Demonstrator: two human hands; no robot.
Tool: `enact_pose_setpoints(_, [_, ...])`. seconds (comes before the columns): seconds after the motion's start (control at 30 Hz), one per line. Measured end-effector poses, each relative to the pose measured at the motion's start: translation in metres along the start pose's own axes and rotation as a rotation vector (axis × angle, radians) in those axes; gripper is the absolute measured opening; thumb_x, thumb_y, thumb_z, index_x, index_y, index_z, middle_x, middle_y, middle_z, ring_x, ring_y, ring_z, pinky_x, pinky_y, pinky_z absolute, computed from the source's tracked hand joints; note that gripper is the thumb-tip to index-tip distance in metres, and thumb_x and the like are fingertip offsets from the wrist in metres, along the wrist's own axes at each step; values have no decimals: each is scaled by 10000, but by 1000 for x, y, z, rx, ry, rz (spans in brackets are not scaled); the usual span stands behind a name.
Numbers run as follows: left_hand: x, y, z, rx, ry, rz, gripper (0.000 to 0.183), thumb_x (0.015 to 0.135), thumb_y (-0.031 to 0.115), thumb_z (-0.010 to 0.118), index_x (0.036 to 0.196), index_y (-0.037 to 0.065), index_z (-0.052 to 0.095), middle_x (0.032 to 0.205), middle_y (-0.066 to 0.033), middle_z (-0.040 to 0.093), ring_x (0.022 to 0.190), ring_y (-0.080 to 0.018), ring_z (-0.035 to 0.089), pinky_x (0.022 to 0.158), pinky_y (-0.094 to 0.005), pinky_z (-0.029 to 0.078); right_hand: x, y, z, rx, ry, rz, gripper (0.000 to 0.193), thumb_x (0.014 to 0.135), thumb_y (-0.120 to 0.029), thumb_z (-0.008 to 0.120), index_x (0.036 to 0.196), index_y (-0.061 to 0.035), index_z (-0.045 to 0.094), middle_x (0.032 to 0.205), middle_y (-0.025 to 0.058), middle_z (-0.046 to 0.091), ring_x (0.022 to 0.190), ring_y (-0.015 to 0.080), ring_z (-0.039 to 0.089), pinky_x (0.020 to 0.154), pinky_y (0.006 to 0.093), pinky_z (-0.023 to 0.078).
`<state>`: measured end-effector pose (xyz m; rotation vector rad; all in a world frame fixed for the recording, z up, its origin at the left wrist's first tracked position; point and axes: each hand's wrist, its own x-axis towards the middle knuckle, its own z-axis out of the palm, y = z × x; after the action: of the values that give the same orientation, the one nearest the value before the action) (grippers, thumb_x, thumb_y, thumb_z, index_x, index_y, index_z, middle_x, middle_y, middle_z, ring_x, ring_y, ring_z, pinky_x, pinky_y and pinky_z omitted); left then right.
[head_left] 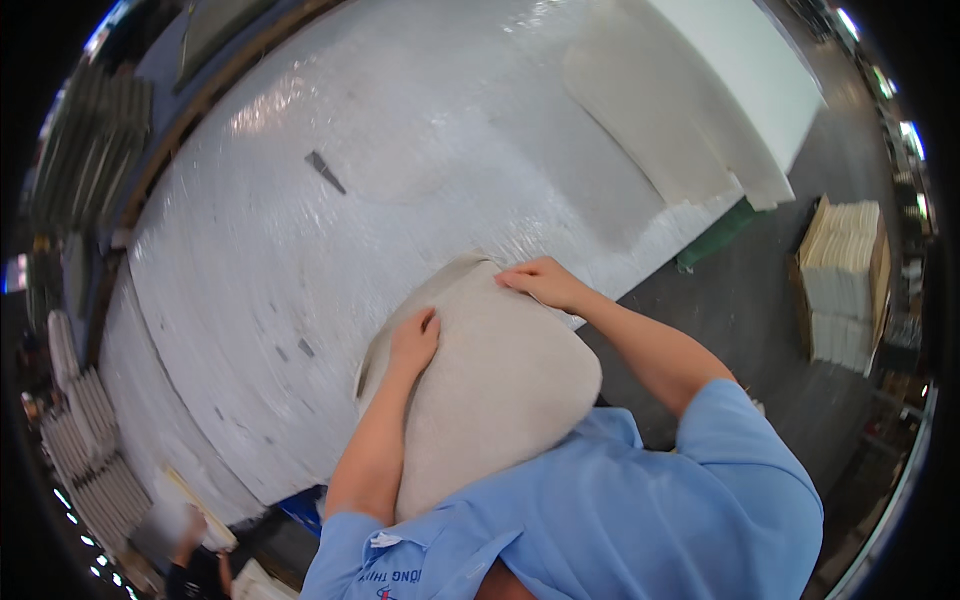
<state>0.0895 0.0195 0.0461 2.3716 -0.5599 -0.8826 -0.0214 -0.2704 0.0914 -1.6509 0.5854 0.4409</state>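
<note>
A rounded, beige fabric-covered cushion (pixel 500 375) leans between my body and the table, its far end resting over the table's near edge. Curled on the cushion's upper left part, my left hand (pixel 415 342) is closed, its fingertips on the fabric. At the far right corner, my right hand (pixel 545 283) pinches the edge of the fabric between thumb and fingers. A fold of the same fabric shows along the cushion's far and left edge. Its underside is hidden.
Clear plastic film covers the wide table (pixel 250 270). On it lie a dark grey strip (pixel 326 173) and several small scraps. A beige sheet (pixel 650 100) and white slab (pixel 755 70) occupy the far right. Stacked pale sheets (pixel 845 270) stand rightward; another person (pixel 195 560) is at lower left.
</note>
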Motion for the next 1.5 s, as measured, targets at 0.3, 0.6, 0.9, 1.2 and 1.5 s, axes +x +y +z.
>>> enact_pose_setpoints(0.3, [-192,113,-186,-305,-444,-7,646,972,306,706,1526,23,534,1504,-134,596,1363,-181,562,1108,-358,457,-149,-45,36,406,367,-753,514,1009,-378,665,1359,-2,660,1469,176,605,1410,283,519,1161,405,413])
enact_pose_setpoints(0.6, [-162,200,-135,444,89,315,811,824,452,830,1422,8,510,1193,-234,660,1070,-419,667,869,-479,566,-94,-127,44,6,601,-874,179,850,-208,731,789,-44,692,752,123,642,720,334,627,663,423,497])
enact_pose_setpoints(0.9, [-207,142,-162,436,122,133,723,872,592,734,1291,13,622,1188,-209,698,1039,-389,696,822,-474,573,-76,-118,38,512,413,-550,201,1007,-57,582,1130,25,718,809,74,707,710,141,684,669,277,511])
enact_pose_setpoints(1.2, [-262,53,-168,238,820,30,309,957,309,623,886,32,738,813,-166,722,776,-382,701,714,-461,546,-84,-153,45,-2,388,-791,126,943,-124,682,992,-34,756,823,82,715,747,225,667,732,364,507])
enact_pose_setpoints(1.5, [-257,9,-131,-470,1212,-122,413,1047,218,424,890,9,743,847,-188,746,791,-263,716,764,-381,545,-75,-158,51,-325,501,-901,250,964,-154,664,751,-24,680,709,88,652,658,217,577,651,336,450])
